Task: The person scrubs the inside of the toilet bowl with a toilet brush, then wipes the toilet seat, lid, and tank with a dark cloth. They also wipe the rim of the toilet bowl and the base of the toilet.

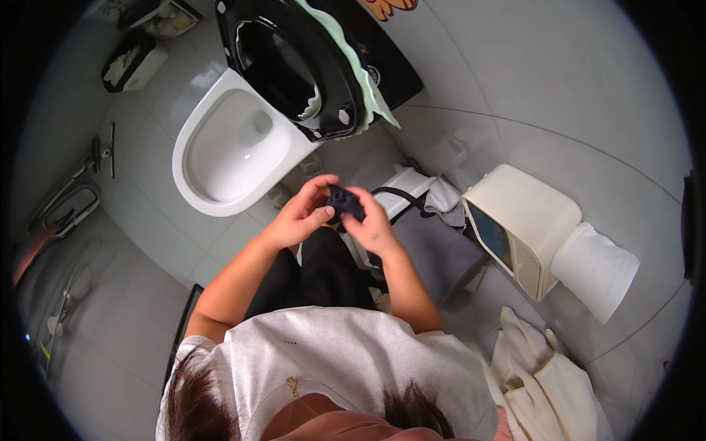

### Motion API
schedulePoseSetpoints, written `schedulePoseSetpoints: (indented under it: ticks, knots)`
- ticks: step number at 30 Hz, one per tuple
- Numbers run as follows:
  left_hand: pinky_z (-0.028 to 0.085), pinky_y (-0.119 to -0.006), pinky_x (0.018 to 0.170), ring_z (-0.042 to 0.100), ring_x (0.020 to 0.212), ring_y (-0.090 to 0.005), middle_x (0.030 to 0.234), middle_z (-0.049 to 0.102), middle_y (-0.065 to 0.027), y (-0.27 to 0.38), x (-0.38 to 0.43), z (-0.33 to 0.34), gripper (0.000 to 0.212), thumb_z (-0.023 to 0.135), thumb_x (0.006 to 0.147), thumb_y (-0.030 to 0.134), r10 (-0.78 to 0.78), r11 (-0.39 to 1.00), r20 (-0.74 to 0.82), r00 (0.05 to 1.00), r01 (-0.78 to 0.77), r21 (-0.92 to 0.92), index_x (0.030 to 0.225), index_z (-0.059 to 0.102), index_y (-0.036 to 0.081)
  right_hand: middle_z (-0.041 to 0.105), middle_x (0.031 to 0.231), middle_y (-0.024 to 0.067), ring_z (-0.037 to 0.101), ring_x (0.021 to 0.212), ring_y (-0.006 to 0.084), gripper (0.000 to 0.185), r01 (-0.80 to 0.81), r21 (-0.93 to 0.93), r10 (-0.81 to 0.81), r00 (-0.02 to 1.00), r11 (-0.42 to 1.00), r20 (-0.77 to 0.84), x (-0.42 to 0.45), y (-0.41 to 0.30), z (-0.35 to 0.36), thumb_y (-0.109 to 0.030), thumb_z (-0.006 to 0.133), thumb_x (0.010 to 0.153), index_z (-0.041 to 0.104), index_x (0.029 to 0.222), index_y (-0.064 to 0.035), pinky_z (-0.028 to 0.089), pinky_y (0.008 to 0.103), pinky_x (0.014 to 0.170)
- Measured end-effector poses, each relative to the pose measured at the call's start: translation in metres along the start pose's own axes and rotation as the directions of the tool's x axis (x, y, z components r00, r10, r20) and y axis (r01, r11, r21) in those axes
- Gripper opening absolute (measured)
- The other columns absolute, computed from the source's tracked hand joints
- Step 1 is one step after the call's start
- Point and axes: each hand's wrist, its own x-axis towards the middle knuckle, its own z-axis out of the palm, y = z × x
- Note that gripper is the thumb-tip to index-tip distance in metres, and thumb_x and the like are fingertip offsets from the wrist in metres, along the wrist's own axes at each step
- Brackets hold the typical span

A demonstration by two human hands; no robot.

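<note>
Both hands are together in front of my lap, around a small bunched dark navy cloth piece (347, 202). My left hand (303, 218) has its thumb pressed on the cloth's near left side, its fingers curved around the far edge. On the other side, my right hand (368, 221) pinches the cloth between thumb and fingers. The folds hide what kind of item it is. Just beyond my hands stands a white toilet bowl (185, 184), its black seat (331, 71) raised, with pale green scalloped trim (353, 55) behind it.
On the right wall hangs a cream toilet-paper dispenser (529, 201) with white paper (595, 270) hanging out. Grey cloth (445, 201) lies near a dark grey box-like object (430, 248). Cream fabric (543, 375) hangs at lower right. A waste bin (146, 66) stands at far left.
</note>
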Motion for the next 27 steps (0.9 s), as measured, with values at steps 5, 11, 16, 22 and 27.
schedulePoseSetpoints:
  ticks: [5,11,16,22,27]
  knots:
    - [0.04,-0.035,0.103,0.049,0.123,-0.0222,0.131,0.052,-0.0121,0.027,0.002,-0.012,0.042,0.053,0.094,0.008,0.17,0.844,-0.198,0.965,-0.039,0.536,0.134,0.044,0.002,0.061,0.109,0.0192,0.061,0.098,0.0323,0.042,0.057,-0.293,-0.202,0.846,0.954,-0.493,0.058,-0.015,-0.064,-0.009,0.063,0.081,0.051,0.12,0.0001,0.048,0.0386,0.087]
    - [0.042,-0.031,0.097,0.054,0.114,-0.017,0.119,0.058,-0.008,0.004,-0.021,-0.029,0.029,0.05,0.096,0.007,0.051,0.943,-0.351,0.935,0.07,0.324,0.125,0.05,0.001,0.057,0.118,0.0196,0.056,0.107,0.0381,0.052,0.115,-0.707,-0.516,0.766,0.698,-0.384,0.167,-0.056,-0.103,-0.011,0.067,0.08,0.048,0.128,-0.003,0.046,0.0426,0.092]
    - [0.043,-0.028,0.094,0.055,0.108,-0.0138,0.113,0.059,-0.0062,0.004,-0.033,-0.036,0.024,0.05,0.097,0.007,0.054,0.941,-0.427,0.903,0.097,0.325,0.12,0.053,0.001,0.057,0.119,0.011,0.056,0.105,0.0302,0.049,0.041,-0.939,-0.623,0.758,0.34,-0.192,0.203,-0.083,-0.085,-0.007,0.069,0.075,0.056,0.123,-0.0091,0.047,0.0383,0.089]
    - [0.043,-0.026,0.091,0.056,0.106,-0.0121,0.109,0.06,-0.0042,0.013,-0.026,-0.04,0.022,0.049,0.097,0.007,0.079,0.945,-0.494,0.866,0.093,0.315,0.119,0.054,0.001,0.062,0.099,0.0025,0.059,0.095,0.0254,0.028,0.27,-0.949,-0.508,0.847,0.162,0.155,0.26,-0.08,-0.073,-0.009,0.058,0.08,0.065,0.107,-0.0146,0.048,0.0386,0.082]
    - [0.043,-0.026,0.091,0.055,0.105,-0.0116,0.108,0.06,-0.0041,0.023,-0.02,-0.036,0.023,0.049,0.097,0.006,0.09,0.946,-0.498,0.862,0.083,0.314,0.119,0.054,0.001,0.061,0.096,0.0054,0.06,0.091,0.027,0.027,0.245,-0.97,-0.379,0.896,-0.008,0.229,0.276,-0.076,-0.068,-0.012,0.055,0.082,0.064,0.107,-0.0142,0.049,0.038,0.08]
